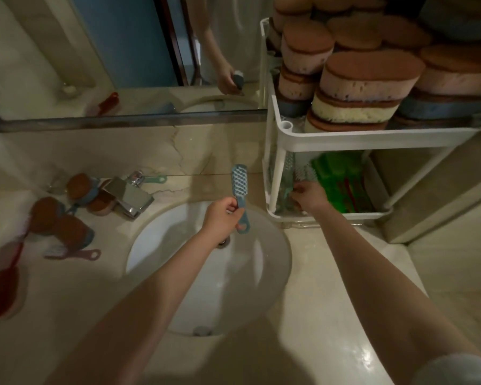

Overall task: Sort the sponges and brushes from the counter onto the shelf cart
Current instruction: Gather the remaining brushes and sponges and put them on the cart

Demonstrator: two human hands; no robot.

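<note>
1. Between the left hand's (pixel 222 215) fingers (pixel 232 208): blue brush (pixel 240 187), gripped by the handle with the fingers curled round it. The bristle head points up and away past the fingertips. The handle's hang-hole end sticks out below the knuckles.
2. Under those fingers: white sink (pixel 272 262). The hand is held above the basin and does not touch it.
3. Right hand (pixel 311 195): reaches into the lower shelf of the white shelf cart (pixel 345 138), its fingers (pixel 299 190) curled down among the brushes there. Blurred, so I cannot tell whether they pinch anything.
4. Just right of the right fingers: green brushes (pixel 336 176) on that same lower shelf, with red showing among them.
5. Above the right fingers: the cart's top shelf is packed with stacked sponges (pixel 370 76), brown faces up, with pink, yellow and blue bodies.
6. Left of the left fingers, past the sink rim: chrome faucet (pixel 128 197).
7. Beyond the faucet, on the table (pixel 311 323): loose sponges (pixel 67 220), brown-topped, with a pink brush (pixel 75 254) just beside them.
8. Farthest left of the fingers: red brush (pixel 3 290) lying near the table's edge.
</note>
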